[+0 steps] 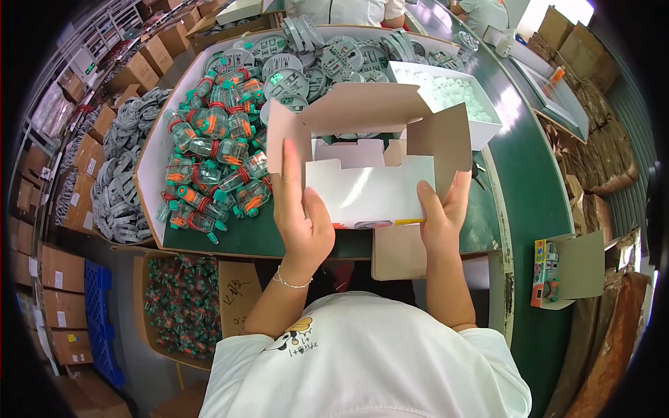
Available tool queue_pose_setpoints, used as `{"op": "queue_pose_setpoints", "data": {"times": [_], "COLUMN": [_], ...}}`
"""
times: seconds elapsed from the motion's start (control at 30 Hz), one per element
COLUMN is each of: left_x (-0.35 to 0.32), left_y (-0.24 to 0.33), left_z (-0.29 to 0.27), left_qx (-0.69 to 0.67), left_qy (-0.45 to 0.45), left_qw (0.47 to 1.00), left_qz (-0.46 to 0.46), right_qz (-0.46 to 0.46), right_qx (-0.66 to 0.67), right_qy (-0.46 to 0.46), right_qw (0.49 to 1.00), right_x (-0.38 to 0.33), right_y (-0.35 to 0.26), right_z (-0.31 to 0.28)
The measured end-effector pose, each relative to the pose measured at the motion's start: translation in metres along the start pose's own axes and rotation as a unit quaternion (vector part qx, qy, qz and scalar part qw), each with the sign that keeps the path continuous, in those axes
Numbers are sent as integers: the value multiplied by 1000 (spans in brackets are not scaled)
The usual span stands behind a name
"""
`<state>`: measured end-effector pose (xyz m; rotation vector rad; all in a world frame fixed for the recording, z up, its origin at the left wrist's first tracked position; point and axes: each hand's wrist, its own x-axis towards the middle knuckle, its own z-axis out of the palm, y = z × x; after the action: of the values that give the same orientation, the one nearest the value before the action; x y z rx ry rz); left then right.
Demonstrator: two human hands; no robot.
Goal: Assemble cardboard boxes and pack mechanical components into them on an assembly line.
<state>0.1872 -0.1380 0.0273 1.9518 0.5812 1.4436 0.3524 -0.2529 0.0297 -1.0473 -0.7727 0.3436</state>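
I hold a small cardboard carton (369,150), white outside and brown inside, open at the top with its flaps spread. My left hand (301,219) grips its left side, index finger stretched up along the left flap. My right hand (442,216) holds its lower right corner, thumb on the white front. Just left of the carton lies a heap of clear green and orange plastic toys (216,164) with red cords, on a white-walled tray (150,167).
Round grey plastic parts (313,59) fill the tray's far end. A white bin of small white pieces (453,94) stands behind the carton. A brown box of more toys (181,306) sits below the green table (529,188). Cartons line shelves left. Other people work at the far end.
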Motion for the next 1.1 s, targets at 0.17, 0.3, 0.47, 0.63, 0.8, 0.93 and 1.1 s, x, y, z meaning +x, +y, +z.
{"op": "queue_pose_setpoints", "data": {"times": [0.17,0.3,0.47,0.63,0.8,0.93,1.1], "left_x": [11,8,5,12,48,75,98], "left_y": [3,0,0,-7,-7,-19,-29], "left_z": [-8,-13,-7,-16,-34,-31,-34], "left_qx": [86,104,101,46,21,-1,-20], "left_qy": [-54,-194,-198,-219,-282,-278,-397], "left_qw": [979,952,966,972,958,958,914], "left_qz": [178,214,132,72,51,73,78], "right_qz": [9,-24,-60,-119,85,38,-65], "right_qx": [-100,-156,-273,-328,-118,-254,-305], "right_qy": [-38,-61,-86,-187,-168,-222,-308], "right_qw": [994,986,956,918,975,940,899], "right_x": [2,0,-3,12,45,67,90], "right_y": [-8,-7,-3,9,-3,-22,-29], "right_z": [-4,-6,-7,-28,-40,-32,-33]}}
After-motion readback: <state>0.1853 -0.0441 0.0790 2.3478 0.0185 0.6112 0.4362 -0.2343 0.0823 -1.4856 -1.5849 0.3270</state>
